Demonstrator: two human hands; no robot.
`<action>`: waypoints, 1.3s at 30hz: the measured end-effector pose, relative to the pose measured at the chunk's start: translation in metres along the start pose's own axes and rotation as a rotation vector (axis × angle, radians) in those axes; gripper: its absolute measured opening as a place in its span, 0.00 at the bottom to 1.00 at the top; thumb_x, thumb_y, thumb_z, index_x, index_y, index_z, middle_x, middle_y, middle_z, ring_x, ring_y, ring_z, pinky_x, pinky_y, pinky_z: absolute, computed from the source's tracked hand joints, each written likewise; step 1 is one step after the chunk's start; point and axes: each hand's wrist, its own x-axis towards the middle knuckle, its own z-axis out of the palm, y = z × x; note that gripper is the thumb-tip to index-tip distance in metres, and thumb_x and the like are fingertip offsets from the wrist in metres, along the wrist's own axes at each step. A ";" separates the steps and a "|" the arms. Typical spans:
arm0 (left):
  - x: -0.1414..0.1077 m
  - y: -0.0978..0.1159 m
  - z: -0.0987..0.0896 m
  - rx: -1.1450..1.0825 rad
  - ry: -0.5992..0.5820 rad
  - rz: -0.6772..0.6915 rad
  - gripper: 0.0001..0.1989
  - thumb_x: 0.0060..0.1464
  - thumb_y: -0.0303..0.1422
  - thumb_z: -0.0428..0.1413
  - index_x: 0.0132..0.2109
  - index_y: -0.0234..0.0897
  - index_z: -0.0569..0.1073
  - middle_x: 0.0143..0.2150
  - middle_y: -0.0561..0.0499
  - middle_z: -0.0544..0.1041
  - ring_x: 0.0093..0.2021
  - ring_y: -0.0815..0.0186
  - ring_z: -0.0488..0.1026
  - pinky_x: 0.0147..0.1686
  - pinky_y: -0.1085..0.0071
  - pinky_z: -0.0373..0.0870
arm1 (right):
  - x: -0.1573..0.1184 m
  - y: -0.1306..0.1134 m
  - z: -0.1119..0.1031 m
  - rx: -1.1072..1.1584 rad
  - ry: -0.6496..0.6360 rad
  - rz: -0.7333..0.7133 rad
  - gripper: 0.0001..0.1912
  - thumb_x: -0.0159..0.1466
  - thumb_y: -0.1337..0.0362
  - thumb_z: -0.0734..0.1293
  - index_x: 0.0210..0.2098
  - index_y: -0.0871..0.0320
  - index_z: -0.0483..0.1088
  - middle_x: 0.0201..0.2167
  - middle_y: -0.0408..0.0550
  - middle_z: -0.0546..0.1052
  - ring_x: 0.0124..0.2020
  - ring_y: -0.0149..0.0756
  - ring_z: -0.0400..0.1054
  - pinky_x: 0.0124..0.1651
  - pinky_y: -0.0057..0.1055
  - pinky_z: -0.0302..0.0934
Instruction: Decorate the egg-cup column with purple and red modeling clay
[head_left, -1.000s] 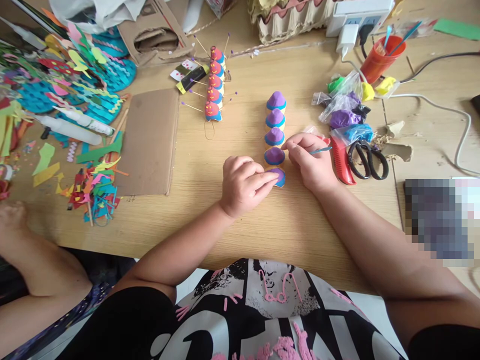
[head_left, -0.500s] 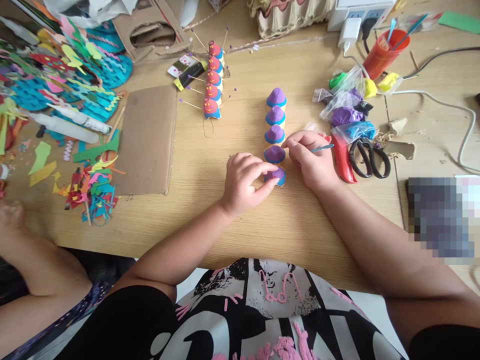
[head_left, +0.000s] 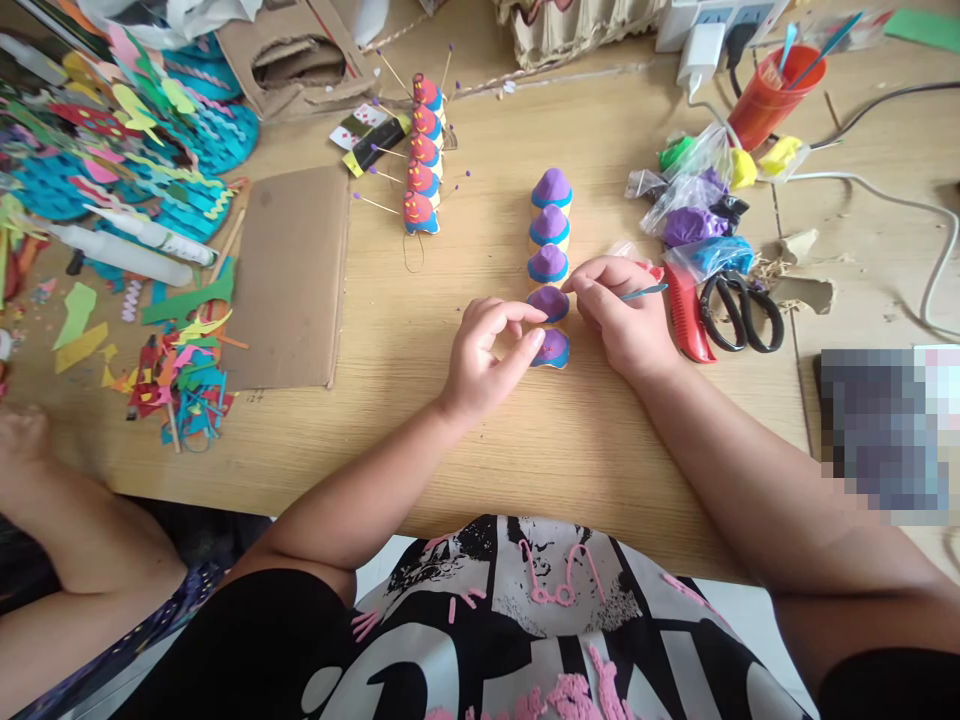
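Observation:
A strip of egg-carton bumps (head_left: 550,262), capped with purple clay over blue rims, stands upright to me on the table. My left hand (head_left: 487,355) is beside its nearest bumps, thumb and forefinger apart with nothing between them. The thumb tip overlaps the nearest bump's left edge; whether it touches I cannot tell. Tiny red marks show on that bump. To the strip's right, my right hand (head_left: 624,322) is closed on a thin blue clay tool (head_left: 643,291), whose fore end is hidden by the fingers. Its fingertips are close to the second-nearest bump.
A red-and-blue egg-carton caterpillar (head_left: 422,165) with stick legs stands farther back. Bagged clay (head_left: 694,226), black-handled scissors (head_left: 739,312) and a red cup (head_left: 776,100) lie right. Cardboard (head_left: 289,280) and foam scraps (head_left: 187,375) are left. Another person's arm (head_left: 67,530) rests at far left.
My left thumb and forefinger have come off the nearest bump and spread apart, moving slightly left. My right hand stays in place with the tool. The view has shifted slightly.

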 end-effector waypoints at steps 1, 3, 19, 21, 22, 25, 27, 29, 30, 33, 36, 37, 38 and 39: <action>0.000 -0.001 -0.001 -0.018 0.009 -0.010 0.07 0.68 0.39 0.57 0.46 0.42 0.78 0.38 0.51 0.79 0.41 0.62 0.74 0.50 0.61 0.72 | 0.000 0.000 0.000 -0.003 0.001 0.002 0.23 0.64 0.40 0.73 0.32 0.53 0.73 0.24 0.43 0.71 0.31 0.36 0.72 0.35 0.35 0.71; 0.000 -0.003 -0.002 -0.012 0.019 0.011 0.06 0.67 0.38 0.59 0.46 0.42 0.78 0.37 0.52 0.79 0.41 0.62 0.74 0.50 0.61 0.71 | 0.000 0.000 -0.001 -0.007 0.002 0.004 0.22 0.64 0.41 0.73 0.32 0.53 0.73 0.24 0.43 0.72 0.30 0.35 0.72 0.35 0.34 0.71; 0.001 -0.006 -0.006 0.035 0.010 0.045 0.12 0.65 0.42 0.63 0.51 0.43 0.78 0.41 0.51 0.79 0.44 0.62 0.76 0.53 0.61 0.73 | 0.000 0.002 -0.001 -0.021 0.018 -0.025 0.22 0.65 0.41 0.73 0.32 0.53 0.74 0.23 0.42 0.69 0.28 0.33 0.69 0.35 0.33 0.69; 0.004 -0.009 -0.011 -0.059 0.073 -0.060 0.12 0.70 0.45 0.58 0.51 0.43 0.77 0.45 0.49 0.80 0.45 0.64 0.77 0.52 0.63 0.75 | 0.000 0.004 -0.001 -0.002 0.019 -0.028 0.23 0.63 0.40 0.74 0.32 0.54 0.75 0.24 0.42 0.71 0.29 0.33 0.69 0.35 0.33 0.69; 0.007 -0.011 -0.013 -0.085 0.092 -0.101 0.13 0.71 0.46 0.56 0.51 0.43 0.76 0.46 0.49 0.81 0.45 0.65 0.78 0.50 0.65 0.76 | 0.001 0.004 -0.001 0.011 0.017 -0.029 0.23 0.62 0.39 0.75 0.32 0.54 0.75 0.24 0.42 0.71 0.29 0.33 0.69 0.35 0.32 0.69; 0.019 -0.012 -0.012 -0.109 0.048 -0.134 0.13 0.72 0.46 0.55 0.52 0.43 0.76 0.47 0.49 0.81 0.48 0.65 0.79 0.49 0.68 0.77 | 0.002 0.005 0.000 0.031 0.009 -0.022 0.25 0.60 0.38 0.77 0.32 0.54 0.75 0.25 0.42 0.73 0.28 0.32 0.69 0.35 0.32 0.69; 0.028 -0.012 -0.006 -0.120 0.028 -0.089 0.12 0.72 0.45 0.56 0.53 0.44 0.76 0.48 0.49 0.81 0.49 0.65 0.80 0.50 0.67 0.77 | 0.002 0.005 0.000 0.026 0.004 -0.025 0.25 0.58 0.38 0.78 0.32 0.54 0.76 0.26 0.42 0.76 0.28 0.32 0.69 0.35 0.32 0.70; 0.036 -0.013 0.003 -0.117 0.050 -0.055 0.12 0.72 0.44 0.56 0.50 0.43 0.76 0.48 0.49 0.82 0.48 0.65 0.80 0.50 0.66 0.77 | 0.001 0.004 -0.001 0.020 -0.007 -0.039 0.24 0.58 0.40 0.79 0.32 0.55 0.77 0.28 0.43 0.78 0.29 0.32 0.71 0.36 0.32 0.70; 0.039 -0.014 0.007 -0.099 0.058 -0.046 0.12 0.71 0.44 0.56 0.50 0.42 0.77 0.48 0.48 0.82 0.48 0.64 0.80 0.51 0.66 0.77 | 0.001 0.003 -0.001 0.017 -0.014 -0.045 0.23 0.58 0.41 0.79 0.32 0.55 0.78 0.29 0.44 0.79 0.30 0.32 0.71 0.37 0.32 0.71; 0.043 -0.017 0.015 -0.059 0.073 0.011 0.12 0.71 0.44 0.56 0.47 0.41 0.78 0.45 0.48 0.82 0.47 0.64 0.79 0.53 0.65 0.75 | 0.000 0.001 -0.002 -0.008 -0.030 -0.053 0.21 0.61 0.43 0.78 0.32 0.55 0.80 0.30 0.45 0.82 0.31 0.32 0.73 0.39 0.32 0.71; 0.042 -0.020 0.012 -0.072 0.077 0.110 0.12 0.71 0.42 0.57 0.49 0.41 0.80 0.44 0.48 0.81 0.49 0.63 0.77 0.55 0.63 0.74 | 0.000 0.001 -0.004 -0.039 -0.031 -0.058 0.21 0.62 0.42 0.77 0.33 0.56 0.82 0.31 0.45 0.83 0.32 0.33 0.74 0.42 0.32 0.72; 0.042 -0.020 0.011 -0.065 0.088 0.142 0.12 0.71 0.42 0.57 0.48 0.41 0.81 0.44 0.48 0.81 0.48 0.63 0.77 0.55 0.63 0.74 | 0.000 0.002 -0.004 -0.046 -0.032 -0.055 0.22 0.63 0.42 0.76 0.33 0.56 0.82 0.31 0.46 0.84 0.33 0.34 0.75 0.43 0.33 0.72; 0.041 -0.020 0.009 -0.049 0.083 0.162 0.12 0.72 0.41 0.57 0.49 0.41 0.81 0.44 0.48 0.81 0.48 0.63 0.77 0.55 0.63 0.73 | 0.000 0.002 -0.004 -0.052 -0.034 -0.049 0.22 0.63 0.42 0.76 0.34 0.56 0.82 0.32 0.46 0.84 0.33 0.34 0.75 0.43 0.33 0.73; 0.041 -0.020 0.008 -0.026 0.067 0.181 0.12 0.72 0.42 0.57 0.49 0.41 0.81 0.44 0.48 0.81 0.49 0.62 0.76 0.56 0.63 0.73 | 0.000 0.003 -0.005 -0.056 -0.040 -0.039 0.22 0.62 0.42 0.76 0.34 0.56 0.82 0.33 0.47 0.85 0.34 0.35 0.76 0.44 0.33 0.73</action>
